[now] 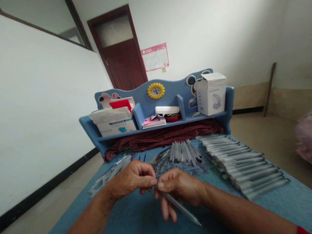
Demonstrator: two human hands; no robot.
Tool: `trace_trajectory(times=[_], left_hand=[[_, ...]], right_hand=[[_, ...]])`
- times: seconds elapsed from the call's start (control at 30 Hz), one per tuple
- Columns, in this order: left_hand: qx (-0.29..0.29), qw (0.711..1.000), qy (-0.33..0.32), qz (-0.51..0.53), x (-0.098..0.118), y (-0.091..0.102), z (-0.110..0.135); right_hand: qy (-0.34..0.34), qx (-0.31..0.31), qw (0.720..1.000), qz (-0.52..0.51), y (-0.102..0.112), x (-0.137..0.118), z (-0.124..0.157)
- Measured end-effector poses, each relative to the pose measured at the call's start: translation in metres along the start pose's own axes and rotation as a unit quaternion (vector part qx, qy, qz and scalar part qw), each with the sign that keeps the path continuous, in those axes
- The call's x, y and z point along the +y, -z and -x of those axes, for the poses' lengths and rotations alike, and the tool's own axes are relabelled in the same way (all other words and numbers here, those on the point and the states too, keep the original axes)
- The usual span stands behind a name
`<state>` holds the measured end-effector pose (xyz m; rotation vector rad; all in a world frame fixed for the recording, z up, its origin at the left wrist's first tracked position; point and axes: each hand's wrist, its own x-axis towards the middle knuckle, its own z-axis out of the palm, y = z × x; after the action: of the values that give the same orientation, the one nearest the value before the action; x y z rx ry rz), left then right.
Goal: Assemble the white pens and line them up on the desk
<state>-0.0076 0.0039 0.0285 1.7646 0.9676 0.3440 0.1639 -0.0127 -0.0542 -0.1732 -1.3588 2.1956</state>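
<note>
My right hand (177, 189) grips a grey pen (181, 207) that points down and to the right over the blue desk (136, 211). My left hand (133, 179) is curled beside it, its thumb and fingers pinched at the pen's upper end where the two hands meet. What the left fingers pinch there is too small to make out. Behind the hands lie a loose pile of grey pen barrels (184, 151) and a bundle of thin dark refills (161, 160).
A long row of finished grey pens (243, 164) lies on the right of the desk. Clear pen parts (110, 174) lie at the left. A red checked cloth (165, 136) sits under the blue shelf (168, 125), which holds boxes, books and a white carton (211, 93).
</note>
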Motion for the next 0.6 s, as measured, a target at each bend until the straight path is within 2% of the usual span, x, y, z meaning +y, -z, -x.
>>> trace_trajectory(times=[0.3, 0.4, 0.47, 0.53, 0.6], left_hand=[[0.009, 0.999, -0.041, 0.026, 0.011, -0.002, -0.02], [0.066, 0.993, -0.078, 0.053, 0.013, -0.002, -0.035], [0.127, 0.985, -0.101, 0.051, 0.014, -0.005, -0.05], [0.184, 0.975, -0.11, -0.06, 0.013, -0.012, -0.067], [0.213, 0.937, -0.134, -0.241, 0.011, -0.023, -0.084]], right_hand=[[0.011, -0.003, 1.0, 0.017, 0.014, -0.022, 0.01], [0.044, 0.032, 0.998, 0.041, 0.016, -0.036, 0.018], [0.091, 0.092, 0.989, 0.065, 0.021, -0.05, 0.026], [0.163, 0.177, 0.967, 0.085, 0.028, -0.064, 0.036], [0.224, 0.24, 0.941, 0.083, 0.038, -0.076, 0.046]])
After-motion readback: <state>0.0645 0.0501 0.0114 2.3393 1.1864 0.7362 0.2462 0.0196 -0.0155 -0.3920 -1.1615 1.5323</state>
